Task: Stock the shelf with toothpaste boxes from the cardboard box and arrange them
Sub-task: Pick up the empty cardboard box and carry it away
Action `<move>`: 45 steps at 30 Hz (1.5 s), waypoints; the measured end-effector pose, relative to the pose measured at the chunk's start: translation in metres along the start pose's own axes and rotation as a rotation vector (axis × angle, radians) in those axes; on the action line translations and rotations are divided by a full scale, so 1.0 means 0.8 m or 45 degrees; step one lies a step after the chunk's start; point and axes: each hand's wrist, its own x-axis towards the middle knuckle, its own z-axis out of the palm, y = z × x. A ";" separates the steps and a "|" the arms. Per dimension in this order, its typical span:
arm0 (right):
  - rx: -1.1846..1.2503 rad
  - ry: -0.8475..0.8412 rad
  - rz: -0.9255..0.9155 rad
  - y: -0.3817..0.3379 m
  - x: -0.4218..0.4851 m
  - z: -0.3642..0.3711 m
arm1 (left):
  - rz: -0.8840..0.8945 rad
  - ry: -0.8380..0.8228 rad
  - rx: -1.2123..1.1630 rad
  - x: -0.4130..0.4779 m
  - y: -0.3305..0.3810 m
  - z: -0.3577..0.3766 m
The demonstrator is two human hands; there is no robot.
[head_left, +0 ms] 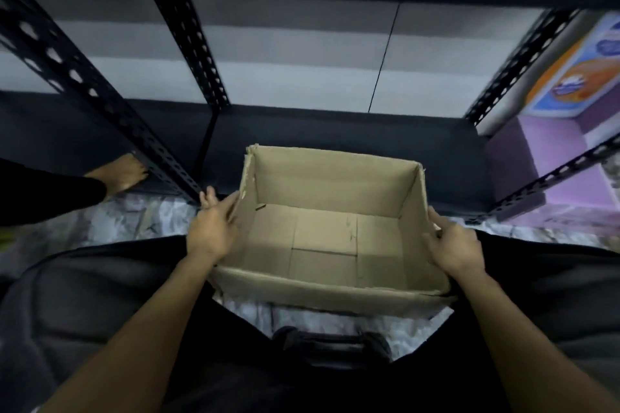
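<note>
Shelving (335,127) of dark steel lies just beyond your grip. Between your hands the cardboard box (335,174) shows only its bare floor, no toothpaste boxes, so expect it light and floppy. Your left hand (209,231) clasps its left wall, your right hand (458,245) the right; hold nearer the corners, where it's stiffer.

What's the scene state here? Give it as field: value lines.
container: open brown cardboard box, tilted toward the camera
contents: none visible, bare cardboard floor
left hand: left hand grips the box's left wall
right hand: right hand grips the box's right wall
shelf: black slotted-metal shelf rack, directly beyond the box
toothpaste boxes: none in view
bystander: bare foot beside a left upright of the rack
other: orange-and-blue printed package at far right, past the rack
</note>
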 end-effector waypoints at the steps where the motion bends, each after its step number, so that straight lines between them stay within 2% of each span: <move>1: 0.041 0.044 -0.008 -0.003 0.000 -0.016 | 0.000 0.013 -0.022 -0.001 0.013 -0.022; 4: 0.122 0.168 -0.055 -0.007 -0.005 -0.069 | 0.039 0.100 -0.155 -0.004 0.054 -0.079; 6: 0.134 0.220 -0.069 -0.011 -0.011 -0.111 | 0.083 0.128 -0.134 -0.008 0.083 -0.115; 11: 0.006 0.373 -0.126 -0.018 -0.042 -0.217 | 0.205 0.217 -0.163 -0.019 0.148 -0.187; 16: 0.006 0.557 -0.078 -0.005 -0.095 -0.309 | 0.363 0.248 -0.183 -0.035 0.211 -0.229; 21: -0.031 0.605 -0.011 0.035 -0.160 -0.375 | 0.518 0.234 -0.121 -0.054 0.281 -0.254; 27: -0.047 0.669 0.111 0.091 -0.227 -0.408 | 0.699 0.174 -0.100 -0.087 0.361 -0.262; 36: 0.064 0.915 0.478 0.202 -0.350 -0.440 | 0.936 -0.011 -0.270 -0.145 0.491 -0.205; 41: 0.135 0.965 0.526 0.230 -0.393 -0.445 | 1.053 -0.017 -0.054 -0.145 0.556 -0.212; 45: 0.183 0.912 0.504 0.245 -0.401 -0.447 | 1.126 -0.039 0.080 -0.144 0.592 -0.231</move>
